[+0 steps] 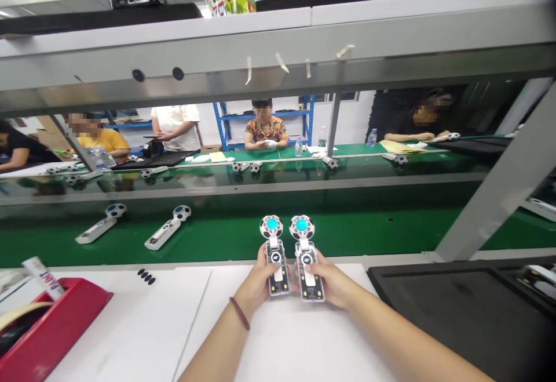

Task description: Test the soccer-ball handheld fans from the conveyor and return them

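My left hand grips one handheld fan by its handle, and my right hand grips a second handheld fan the same way. Both fans stand side by side, almost touching, at the far edge of the white work surface. Each has a round soccer-ball head with a glowing cyan centre and a clear handle showing the circuit board inside. A dark band circles my left wrist.
Two more fans lie on the green conveyor belt. A red tape dispenser sits at the left, a black foam tray at the right. Small black pads lie on the table. Several people sit across the line.
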{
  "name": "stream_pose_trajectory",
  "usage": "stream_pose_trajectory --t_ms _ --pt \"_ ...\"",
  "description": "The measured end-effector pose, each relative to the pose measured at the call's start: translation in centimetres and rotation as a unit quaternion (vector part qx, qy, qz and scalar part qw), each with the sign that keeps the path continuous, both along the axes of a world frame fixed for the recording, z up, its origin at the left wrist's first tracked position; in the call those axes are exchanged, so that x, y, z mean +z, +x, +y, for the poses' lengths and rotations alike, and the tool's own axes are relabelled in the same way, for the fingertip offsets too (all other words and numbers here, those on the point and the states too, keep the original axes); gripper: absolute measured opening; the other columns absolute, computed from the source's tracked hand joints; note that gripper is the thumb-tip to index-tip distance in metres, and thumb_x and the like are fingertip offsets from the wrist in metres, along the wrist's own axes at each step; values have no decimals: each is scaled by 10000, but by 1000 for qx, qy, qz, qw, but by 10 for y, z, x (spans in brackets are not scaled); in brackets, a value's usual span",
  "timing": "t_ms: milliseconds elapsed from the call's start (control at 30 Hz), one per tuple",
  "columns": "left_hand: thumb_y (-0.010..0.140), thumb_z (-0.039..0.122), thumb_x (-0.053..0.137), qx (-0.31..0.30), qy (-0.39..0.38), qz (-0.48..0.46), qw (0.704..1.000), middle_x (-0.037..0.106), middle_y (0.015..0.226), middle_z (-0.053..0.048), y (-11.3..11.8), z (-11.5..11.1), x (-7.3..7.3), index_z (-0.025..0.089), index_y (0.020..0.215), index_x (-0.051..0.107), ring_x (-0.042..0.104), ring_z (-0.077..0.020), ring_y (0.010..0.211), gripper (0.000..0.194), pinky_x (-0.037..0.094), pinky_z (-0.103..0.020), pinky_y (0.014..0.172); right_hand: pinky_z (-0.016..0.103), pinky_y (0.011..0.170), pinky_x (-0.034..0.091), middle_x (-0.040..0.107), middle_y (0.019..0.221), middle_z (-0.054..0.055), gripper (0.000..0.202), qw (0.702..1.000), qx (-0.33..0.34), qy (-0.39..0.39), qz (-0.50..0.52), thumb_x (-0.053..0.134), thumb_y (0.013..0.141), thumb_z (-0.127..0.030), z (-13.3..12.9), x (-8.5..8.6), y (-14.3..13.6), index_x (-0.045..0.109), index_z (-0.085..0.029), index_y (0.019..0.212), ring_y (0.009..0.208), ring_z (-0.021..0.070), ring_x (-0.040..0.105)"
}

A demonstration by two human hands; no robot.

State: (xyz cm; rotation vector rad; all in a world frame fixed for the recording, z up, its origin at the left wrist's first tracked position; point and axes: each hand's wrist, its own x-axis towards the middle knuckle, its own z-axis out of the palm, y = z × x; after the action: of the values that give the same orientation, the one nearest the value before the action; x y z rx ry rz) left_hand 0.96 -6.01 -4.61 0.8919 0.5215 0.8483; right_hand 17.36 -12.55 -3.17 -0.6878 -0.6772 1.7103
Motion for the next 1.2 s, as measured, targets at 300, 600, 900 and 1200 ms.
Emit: stream_pose_trajectory --t_ms 300,600,900,1200 --pt "678 135 610 -21 0 38 999 545 1025 -93 1 -7 6 236 1216 297 571 -258 908 631 465 -376 741 421 761 467 578 1007 61 611 998 3 15 -55 638 658 -175 -3 8 -6 332 -240 1183 883 231 601" --pt "698 150 584 -20 13 30 999 546 1021 -95 1 -2 0 258 1232 288 588 -254 838 621 471 -381 688 341 673 467 579 954 39 569 997 19 22 -66 638 659 -177 2 4 -1 366 -244 1154 783 186 598" --pt "696 191 612 -15 -7 30 999 542 936 -53 0 -2 0 278 1251 295 582 -182 713 645 455 -321 654 312 668 453 583 880 8 543 996 0 3 -85 662 636 -198 0 15 -1 415 -246 1118 738 159 586" --pt "675 189 619 -14 -13 25 1000 541 872 -40 1 -3 1 266 1220 282 580 -202 735 645 470 -354 663 346 692 467 581 846 10 510 999 2 2 -54 665 641 -220 1 7 4 408 -235 1080 739 165 593"
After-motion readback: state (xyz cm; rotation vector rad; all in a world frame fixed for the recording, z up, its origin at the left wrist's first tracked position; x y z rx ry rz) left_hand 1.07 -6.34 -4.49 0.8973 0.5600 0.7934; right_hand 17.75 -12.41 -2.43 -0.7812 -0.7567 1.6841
